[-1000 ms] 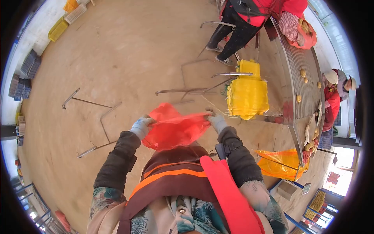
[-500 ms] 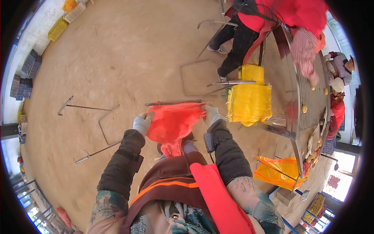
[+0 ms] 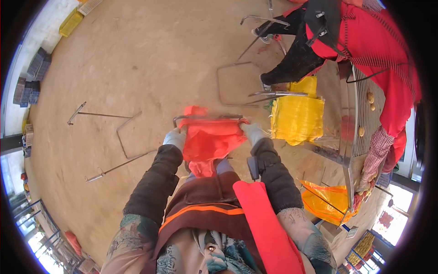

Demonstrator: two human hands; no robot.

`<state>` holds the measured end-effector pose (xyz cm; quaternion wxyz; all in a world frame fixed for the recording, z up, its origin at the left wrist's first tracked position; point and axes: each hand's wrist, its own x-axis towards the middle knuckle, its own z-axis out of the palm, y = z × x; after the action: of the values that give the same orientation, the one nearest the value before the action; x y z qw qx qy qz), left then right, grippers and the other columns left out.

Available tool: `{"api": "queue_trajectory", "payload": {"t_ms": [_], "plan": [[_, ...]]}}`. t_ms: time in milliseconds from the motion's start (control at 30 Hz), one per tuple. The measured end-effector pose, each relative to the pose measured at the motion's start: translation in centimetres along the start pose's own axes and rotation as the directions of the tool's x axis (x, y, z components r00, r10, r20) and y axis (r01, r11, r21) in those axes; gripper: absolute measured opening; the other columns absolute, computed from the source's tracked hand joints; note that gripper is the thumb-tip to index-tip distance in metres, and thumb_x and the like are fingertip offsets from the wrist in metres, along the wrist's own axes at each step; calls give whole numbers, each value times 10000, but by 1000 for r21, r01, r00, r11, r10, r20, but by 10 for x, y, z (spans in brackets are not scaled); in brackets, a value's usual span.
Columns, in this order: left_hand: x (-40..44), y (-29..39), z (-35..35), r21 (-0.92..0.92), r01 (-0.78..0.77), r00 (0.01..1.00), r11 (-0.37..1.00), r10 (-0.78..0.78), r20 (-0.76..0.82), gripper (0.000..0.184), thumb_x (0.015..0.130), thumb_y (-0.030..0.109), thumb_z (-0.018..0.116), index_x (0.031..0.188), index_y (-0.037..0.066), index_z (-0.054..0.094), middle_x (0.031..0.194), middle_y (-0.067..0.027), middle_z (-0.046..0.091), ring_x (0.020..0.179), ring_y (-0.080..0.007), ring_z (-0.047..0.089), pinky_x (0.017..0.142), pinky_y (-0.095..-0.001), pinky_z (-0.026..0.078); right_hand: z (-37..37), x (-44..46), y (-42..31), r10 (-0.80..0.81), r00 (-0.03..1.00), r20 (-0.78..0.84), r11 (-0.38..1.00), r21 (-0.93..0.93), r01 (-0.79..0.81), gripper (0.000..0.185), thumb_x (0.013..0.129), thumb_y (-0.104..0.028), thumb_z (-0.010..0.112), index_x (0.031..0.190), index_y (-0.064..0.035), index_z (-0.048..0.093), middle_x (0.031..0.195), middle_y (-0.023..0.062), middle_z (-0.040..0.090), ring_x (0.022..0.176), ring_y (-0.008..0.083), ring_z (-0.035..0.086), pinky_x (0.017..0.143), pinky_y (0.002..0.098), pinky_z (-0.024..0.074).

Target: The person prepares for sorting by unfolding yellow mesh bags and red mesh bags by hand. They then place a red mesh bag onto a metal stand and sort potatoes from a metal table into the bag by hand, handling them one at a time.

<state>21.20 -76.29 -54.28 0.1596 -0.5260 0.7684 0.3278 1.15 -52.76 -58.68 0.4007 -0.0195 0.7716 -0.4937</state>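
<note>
A red mesh bag (image 3: 212, 139) hangs spread between my two gloved hands, its lower end near my lap. My left hand (image 3: 175, 138) is closed on the bag's left upper corner. On the opposite corner, my right hand (image 3: 253, 132) grips the cloth in the same way. The bag's upper edge lies along the bar of a metal stand (image 3: 232, 116), and a flap of it shows beyond the bar. My fingertips are partly hidden by the cloth.
Yellow woven bags (image 3: 297, 119) lie right of the stand. Beyond them a slatted metal sorting table (image 3: 360, 123) carries several potatoes, and a co-worker in red (image 3: 383, 55) leans over it. An orange bag (image 3: 326, 201) hangs at its near end. Another metal stand (image 3: 121, 137) is at left.
A flap of the red bag now shows over the far side of the bar. Both hands sit slightly further right in view. The co-worker has leaned and reached toward the table's near end.
</note>
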Motion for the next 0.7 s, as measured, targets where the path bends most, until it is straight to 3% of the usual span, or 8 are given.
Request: {"api": "queue_trajectory", "payload": {"t_ms": [67, 167, 333, 433, 500, 533, 600, 700], "plan": [[-21, -7, -10, -168, -209, 972, 963, 224, 74, 362, 838, 337, 560, 1057, 51, 593, 1019, -213, 614, 1016, -343, 568, 855, -408, 451, -6, -35, -20, -242, 965, -101, 777, -616, 131, 375, 744, -211, 632, 1067, -34, 561, 905, 145, 641, 762, 293, 616, 676, 364, 486], [-33, -53, 2, 165, -348, 937, 923, 339, 83, 434, 773, 207, 624, 1171, 86, 501, 1149, -203, 544, 1006, -352, 560, 802, -396, 473, -14, -55, 31, -364, 928, 75, 306, -932, 195, 412, 787, -154, 555, 1190, -100, 483, 1097, 153, 574, 951, 346, 572, 770, 418, 466], [-60, -72, -24, 356, -257, 964, 899, 266, 23, 594, 705, 149, 652, 1256, 130, 431, 1284, -169, 450, 1066, -334, 533, 907, -421, 425, -2, -91, 18, -653, 715, 250, -134, -967, 216, 407, 803, -141, 504, 1211, -143, 491, 1194, 127, 499, 1149, 308, 467, 891, 476, 412], [-66, -77, -36, 697, -524, 561, 490, 814, -150, 539, 760, 113, 530, 1284, 185, 427, 1164, -122, 537, 1155, -325, 477, 978, -519, 343, 0, -110, 17, -669, 361, 650, -431, -734, 525, 350, 791, -184, 501, 1137, -180, 546, 1210, 86, 503, 1170, 282, 447, 938, 492, 365], [-60, -81, -34, 791, -601, 256, 114, 965, 55, 508, 761, 164, 519, 1265, 183, 459, 1243, -112, 508, 1249, -284, 394, 1049, -544, 231, 3, -122, 14, -374, 564, 736, -456, -676, 579, 355, 805, -205, 501, 1157, -190, 541, 1214, 95, 518, 1171, 273, 455, 952, 506, 347], [-59, -84, -30, 767, -636, 219, 88, 973, 70, 508, 761, 164, 519, 1265, 183, 459, 1243, -112, 508, 1249, -284, 394, 1049, -544, 231, 2, -128, 13, -44, 654, 755, -435, -604, 668, 361, 819, -226, 500, 1178, -201, 535, 1217, 104, 533, 1172, 264, 463, 967, 520, 330], [-55, -86, -25, 604, -749, 309, -270, 664, 681, 471, 825, 199, 511, 1288, 188, 420, 1140, -95, 574, 1093, -271, 537, 1103, -522, 130, 3, -137, -13, 181, 796, 578, -215, -766, 605, 386, 824, -304, 507, 1193, -191, 528, 1186, 110, 554, 1170, 252, 470, 976, 523, 318], [-76, -52, -48, 354, -935, 348, -25, 137, 928, 443, 851, 316, 472, 1270, 172, 462, 1228, -99, 539, 1165, -259, 501, 1084, -548, 131, -2, -177, -36, 345, 851, 395, 36, -912, 409, 502, 804, -473, 516, 1205, -170, 521, 1160, 107, 569, 1166, 232, 476, 985, 521, 302]]}}
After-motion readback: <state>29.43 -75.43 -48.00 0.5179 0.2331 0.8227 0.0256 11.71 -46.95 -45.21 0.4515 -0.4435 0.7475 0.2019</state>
